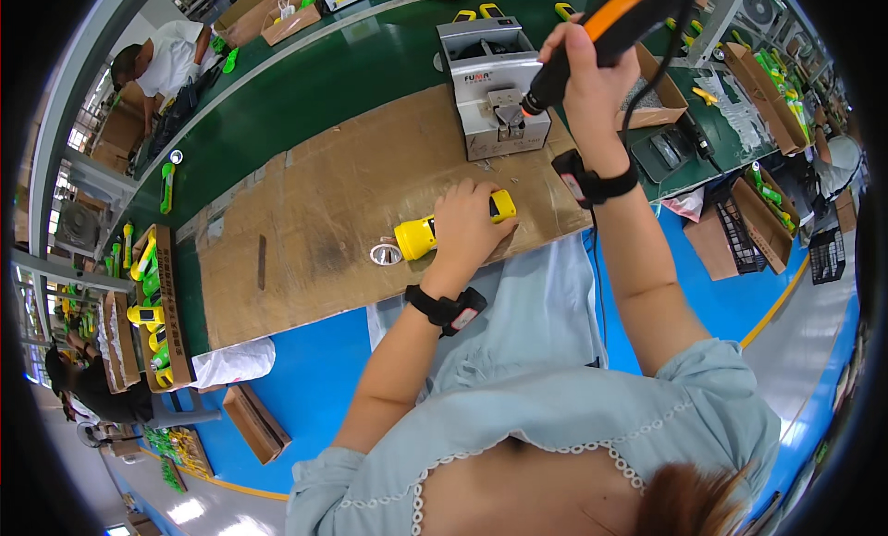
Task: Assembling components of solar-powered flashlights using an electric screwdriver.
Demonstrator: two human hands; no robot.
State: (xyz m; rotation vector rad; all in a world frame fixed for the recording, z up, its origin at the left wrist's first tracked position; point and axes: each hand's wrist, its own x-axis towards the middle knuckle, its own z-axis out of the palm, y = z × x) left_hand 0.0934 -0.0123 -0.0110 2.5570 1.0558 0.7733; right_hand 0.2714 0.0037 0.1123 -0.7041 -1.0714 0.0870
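A yellow flashlight (415,239) lies on the cardboard sheet (324,198) in front of me. My left hand (465,223) is wrapped over its body from above, hiding the middle of it. At its left end sits a shiny round reflector (386,255); I cannot tell whether it is attached. Raised at the right, my right hand (595,90) is closed around a black electric screwdriver (638,23) with an orange stripe. Its tip points down at the front of a grey screw feeder (499,73), where a small metal outlet shows. Whether the tip touches is unclear.
Left of the cardboard stands a box of yellow and green flashlights (153,305). A box of small parts (655,97) and a dark tray (663,152) are right of the feeder. The screwdriver's black cable (659,73) hangs beside my right arm. Other people sit at nearby tables.
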